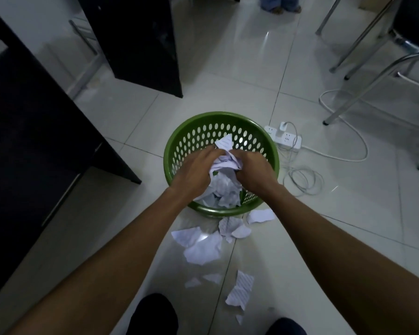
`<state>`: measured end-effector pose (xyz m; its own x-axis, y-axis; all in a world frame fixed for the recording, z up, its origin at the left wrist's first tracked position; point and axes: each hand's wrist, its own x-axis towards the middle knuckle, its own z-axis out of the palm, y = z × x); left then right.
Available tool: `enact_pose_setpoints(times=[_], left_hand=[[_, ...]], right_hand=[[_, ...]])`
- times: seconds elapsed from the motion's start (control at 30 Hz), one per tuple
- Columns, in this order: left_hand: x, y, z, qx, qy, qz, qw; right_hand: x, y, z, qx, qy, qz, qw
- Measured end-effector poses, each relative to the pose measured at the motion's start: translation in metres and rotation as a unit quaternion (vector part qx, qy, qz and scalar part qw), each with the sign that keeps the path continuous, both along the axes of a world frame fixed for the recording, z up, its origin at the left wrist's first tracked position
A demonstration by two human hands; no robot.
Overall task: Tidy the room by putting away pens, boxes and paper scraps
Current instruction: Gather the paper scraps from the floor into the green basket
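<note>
Gripping one paper wad [224, 164] over basket [218, 115]: left hand [196, 170], right hand [255, 170].

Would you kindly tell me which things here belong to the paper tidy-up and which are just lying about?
Part of the job: left hand and right hand, both gripping crumpled paper scraps; green basket; loose scraps beside it.
Lying about: power strip; white cable; chair; dark cabinet.

Office: dark desks [34, 122], power strip [284, 137], chairs [382, 59].
</note>
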<state>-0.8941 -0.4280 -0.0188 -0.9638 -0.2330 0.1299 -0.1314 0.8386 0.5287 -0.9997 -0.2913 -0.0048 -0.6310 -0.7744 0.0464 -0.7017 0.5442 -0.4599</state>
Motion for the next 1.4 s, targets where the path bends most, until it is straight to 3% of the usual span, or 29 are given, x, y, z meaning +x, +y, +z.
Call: enact_pose_setpoints(times=[0.2,0.3,0.43,1.03,1.4], left_hand=[[-0.014,-0.007,-0.031,0.019,-0.071,-0.012,0.997],[-0.019,-0.008,-0.032,-0.018,-0.115,-0.012,0.993],[-0.016,-0.012,-0.033,-0.050,-0.181,0.007,0.982],[0.004,-0.014,-0.047,-0.014,-0.175,0.046,0.983],[0.024,0.000,-0.045,-0.044,-0.149,0.064,0.986]], right_hand=[[-0.019,-0.005,-0.020,0.050,-0.021,-0.011,0.998],[-0.027,-0.008,-0.030,0.029,-0.069,0.005,0.997],[-0.036,-0.006,-0.040,0.095,-0.117,0.018,0.988],[-0.034,0.006,-0.042,0.121,-0.101,0.021,0.987],[-0.015,0.018,-0.042,0.095,-0.063,0.002,0.993]])
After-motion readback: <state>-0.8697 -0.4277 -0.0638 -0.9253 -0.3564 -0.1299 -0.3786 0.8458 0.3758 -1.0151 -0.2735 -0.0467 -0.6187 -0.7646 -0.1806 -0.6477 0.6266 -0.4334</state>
